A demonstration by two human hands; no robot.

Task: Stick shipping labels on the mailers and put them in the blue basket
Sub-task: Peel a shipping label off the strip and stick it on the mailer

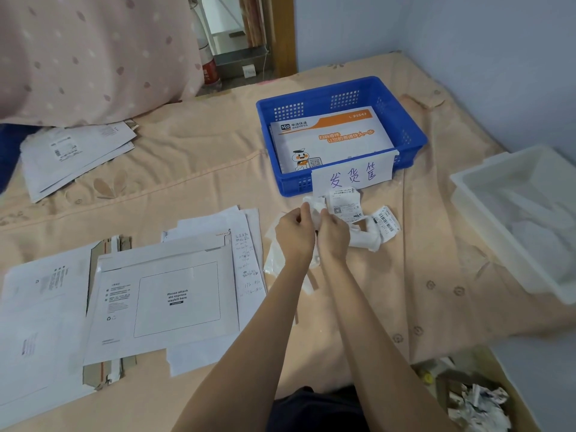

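I see both hands meeting over the bed (405,275): my left hand (294,236) and right hand (333,240) each close their grip on a crumpled shipping label (316,207), just in front of the blue basket (405,126). The basket's paper tag (353,176) carries handwritten Chinese characters. Inside lies a mailer (330,138) printed "sto express" and "95543". Left of the hands, another mailer (165,302) reads "Please attach sto express waybill here".

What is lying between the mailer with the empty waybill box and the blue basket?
A fan of loose papers beside the mailer, then both hands working on crumpled labels just before the blue basket. All lie low, and the basket is open-topped.
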